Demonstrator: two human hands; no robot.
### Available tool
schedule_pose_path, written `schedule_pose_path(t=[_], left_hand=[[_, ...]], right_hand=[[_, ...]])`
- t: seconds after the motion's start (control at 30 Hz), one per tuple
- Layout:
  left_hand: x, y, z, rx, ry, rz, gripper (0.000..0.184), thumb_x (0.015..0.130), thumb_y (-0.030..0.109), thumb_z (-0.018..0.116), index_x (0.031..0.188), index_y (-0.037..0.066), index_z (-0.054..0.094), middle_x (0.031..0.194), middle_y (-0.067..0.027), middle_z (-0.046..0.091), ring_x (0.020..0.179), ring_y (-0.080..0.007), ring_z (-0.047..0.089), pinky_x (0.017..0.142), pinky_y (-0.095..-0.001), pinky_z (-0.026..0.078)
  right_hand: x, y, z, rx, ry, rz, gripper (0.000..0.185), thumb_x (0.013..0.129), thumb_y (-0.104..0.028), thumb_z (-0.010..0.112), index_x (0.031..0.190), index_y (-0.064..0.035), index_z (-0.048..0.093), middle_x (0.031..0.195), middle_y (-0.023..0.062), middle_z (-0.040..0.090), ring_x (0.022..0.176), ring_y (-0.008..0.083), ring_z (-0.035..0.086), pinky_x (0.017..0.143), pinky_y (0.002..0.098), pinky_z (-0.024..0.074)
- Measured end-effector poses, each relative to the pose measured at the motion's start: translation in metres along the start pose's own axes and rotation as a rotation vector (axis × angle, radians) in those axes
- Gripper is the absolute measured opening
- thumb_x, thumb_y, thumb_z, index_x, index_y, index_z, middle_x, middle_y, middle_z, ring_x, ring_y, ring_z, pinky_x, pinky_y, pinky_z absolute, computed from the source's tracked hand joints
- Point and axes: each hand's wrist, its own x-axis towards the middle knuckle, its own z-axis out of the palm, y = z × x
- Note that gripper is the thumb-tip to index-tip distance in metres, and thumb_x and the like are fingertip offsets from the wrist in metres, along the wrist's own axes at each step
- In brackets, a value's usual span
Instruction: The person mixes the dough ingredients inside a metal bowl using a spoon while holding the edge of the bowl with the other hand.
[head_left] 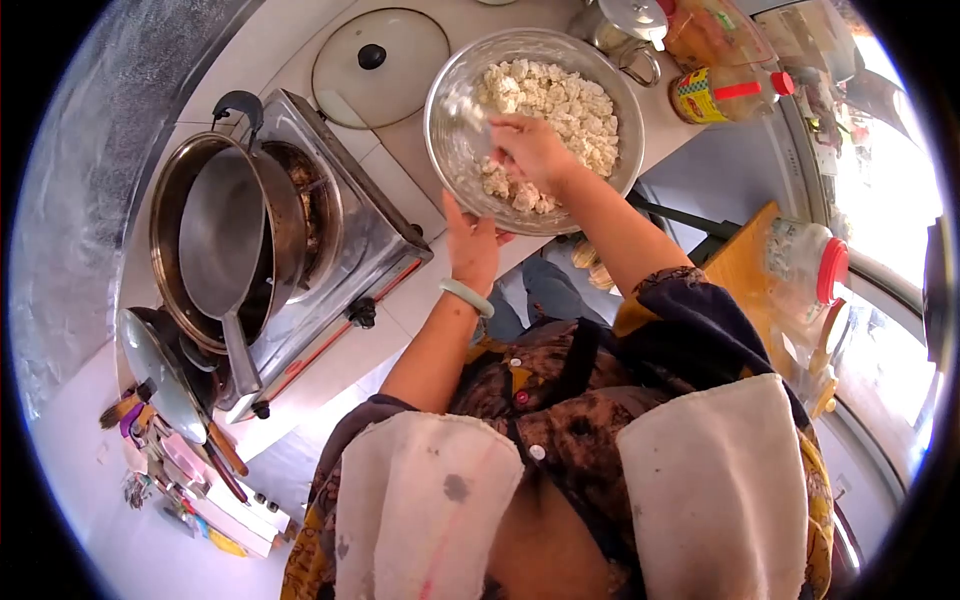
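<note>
Found left of the left hand (474, 250): stove (350, 255), bearing pot (285, 230) with pan (215, 230) inside. Noted ahead of same hand, leftward: lid (385, 85), lying flat. Noted right of the right hand (530, 150): bottle (715, 95), jar (795, 262).

Left arm (432, 345) extended forward, left grip (474, 248) spread-fingered, right forearm (625, 235) angled inward, right grip (530, 152) curled, slightly blurred

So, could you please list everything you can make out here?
Metal bowl: one, silver, on counter
Crumbly mixture: one batch, cream, in bowl
Stove: one, silver, left of bowl
Pot: one, brownish metal, on stove
Scoop: one, grey, in pot
Lids: two, greyish, near bowl and pot
Jug: one, silver, beside bowl
Bottle: one, yellow-labelled, right of bowl
Red-lidded jar: one, clear, far right
Smaller clutter: uncountable, mixed colours, both sides
Left hand: one, at bowl's rim
Right hand: one, over bowl
</note>
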Motion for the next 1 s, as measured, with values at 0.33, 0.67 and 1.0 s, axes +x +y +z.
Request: schedule_pose_path(t=[0.33, 0.67, 1.0], left_hand=[[0.0, 0.004, 0.001, 0.009, 0.009, 0.008, 0.071, 0.094, -0.002, 0.041, 0.151, 0.015, 0.002, 0.111, -0.0147, 0.058, 0.085, -0.0209, 0.064, 0.068, -0.0317, 0.057], [-0.002, 0.007, 0.001, -0.043, -0.037, 0.043, 0.071, 0.093, -0.001, 0.041, 0.151, 0.013, 0.001, 0.116, -0.0149, 0.055, 0.084, -0.0206, 0.062, 0.068, -0.0331, 0.056], [0.001, 0.003, 0.001, -0.031, 0.001, 0.032, 0.07, 0.093, -0.003, 0.042, 0.151, 0.013, 0.004, 0.106, -0.0137, 0.059, 0.079, -0.0197, 0.063, 0.065, -0.0314, 0.057]], right_hand=[[-0.065, -0.033, -0.074, -0.083, 0.377, -0.098, 0.033, 0.092, -0.018, 0.058, 0.122, -0.0052, 0.055, 0.08, 0.0063, 0.06, 0.052, 0.0078, 0.044, 0.043, 0.0228, 0.0342], [0.036, -0.001, -0.042, -0.765, 0.52, -0.269, 0.037, 0.091, -0.021, 0.053, 0.125, -0.0068, 0.058, 0.087, 0.0168, 0.067, 0.078, 0.0237, 0.066, 0.064, 0.0365, 0.0499], [-0.05, 0.021, -0.005, -1.209, 0.074, -0.361, 0.032, 0.09, -0.018, 0.049, 0.119, -0.0084, 0.059, 0.092, 0.0233, 0.066, 0.084, 0.0427, 0.062, 0.077, 0.0482, 0.0497]])
